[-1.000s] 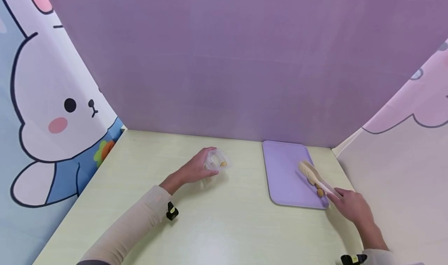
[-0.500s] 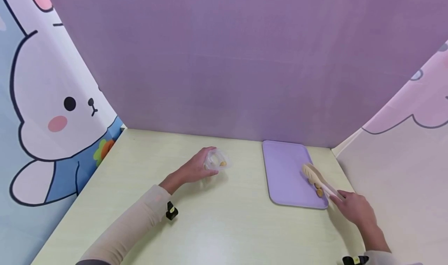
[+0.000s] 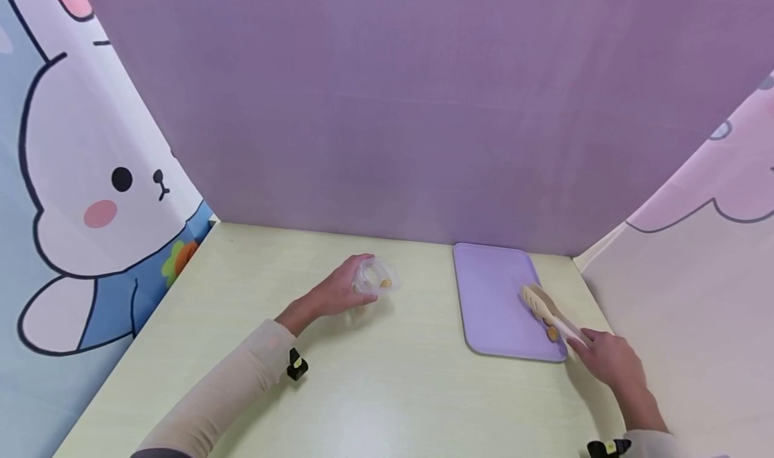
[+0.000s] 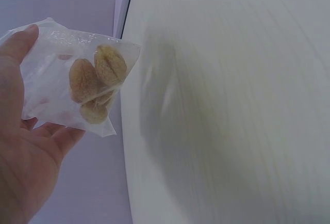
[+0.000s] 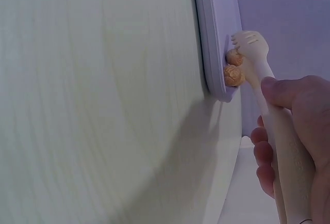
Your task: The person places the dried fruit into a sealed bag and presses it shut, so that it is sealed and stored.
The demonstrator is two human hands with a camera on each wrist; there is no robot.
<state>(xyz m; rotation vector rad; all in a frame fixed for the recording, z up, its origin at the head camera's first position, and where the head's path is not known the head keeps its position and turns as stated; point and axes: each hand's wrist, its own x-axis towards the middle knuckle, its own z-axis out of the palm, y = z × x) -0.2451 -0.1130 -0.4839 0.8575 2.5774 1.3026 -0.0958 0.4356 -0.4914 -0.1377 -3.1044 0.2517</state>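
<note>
My left hand point(image 3: 335, 291) grips a clear plastic bag point(image 4: 44, 82) above the table. Inside the bag, several walnuts point(image 4: 84, 81) are gathered at the end away from the palm. On the other side, my right hand point(image 3: 613, 360) holds beige tongs point(image 5: 286, 152), thumb on one arm and fingers curled round the other. The heads of the tongs are low over the near right part of a purple tray point(image 3: 490, 290). Walnuts point(image 5: 234, 76) lie on the tray right beside the tong heads, partly hidden by them. I cannot tell whether the tongs pinch one.
The pale wooden table point(image 3: 363, 391) stretches between the hands and the tray. A purple backdrop point(image 3: 387, 109) rises along its far edge. Printed cloths flank both sides, a rabbit cloth point(image 3: 78, 196) on the left and a pink one point(image 3: 713, 176) on the right.
The tong heads have shifted slightly right and nearer to me, closer over the walnuts on the tray. My left hand and the bag have stayed still.
</note>
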